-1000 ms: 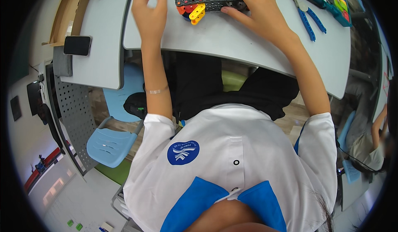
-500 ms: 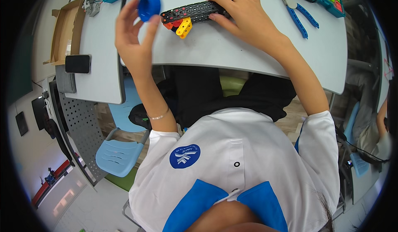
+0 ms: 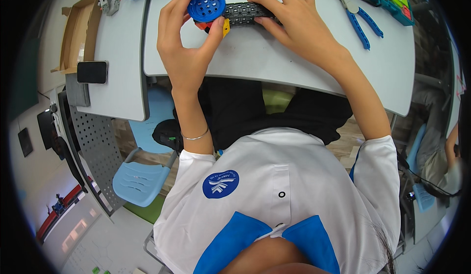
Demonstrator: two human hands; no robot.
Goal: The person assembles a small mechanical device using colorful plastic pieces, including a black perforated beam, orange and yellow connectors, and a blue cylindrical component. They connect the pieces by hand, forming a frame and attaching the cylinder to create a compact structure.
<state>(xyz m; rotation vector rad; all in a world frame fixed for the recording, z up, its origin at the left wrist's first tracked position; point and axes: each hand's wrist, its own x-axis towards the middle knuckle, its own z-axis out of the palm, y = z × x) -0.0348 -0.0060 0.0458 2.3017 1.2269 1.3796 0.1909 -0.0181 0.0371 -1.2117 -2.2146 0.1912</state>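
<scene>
Between the thumb and fingers of my left hand (image 3: pixel 185 46) is a blue toy wheel hub (image 3: pixel 206 5), round, with holes in its face. It overlaps the left end of a black perforated building-kit beam assembly (image 3: pixel 243 13); whether the two touch I cannot tell. Yellow (image 3: pixel 226 27) and red-orange connector pieces stick out below that end, partly behind my left thumb. My right hand (image 3: pixel 294 21) grips the assembly's right end, fingers over the top and thumb on the near side, which hides that end.
Blue-handled pliers (image 3: pixel 360 23) lie to the right on the white table (image 3: pixel 274 61). Teal kit trays (image 3: pixel 392 4) line the far edge. On the left table are a dark phone (image 3: pixel 92 72) and an open cardboard box (image 3: pixel 81 34). A light-blue chair (image 3: pixel 141 181) stands at lower left.
My left hand has moved right with the blue wheel hub, from beside the black beam assembly to over its left end. The hub's holed face has turned into view. My right hand keeps its grip.
</scene>
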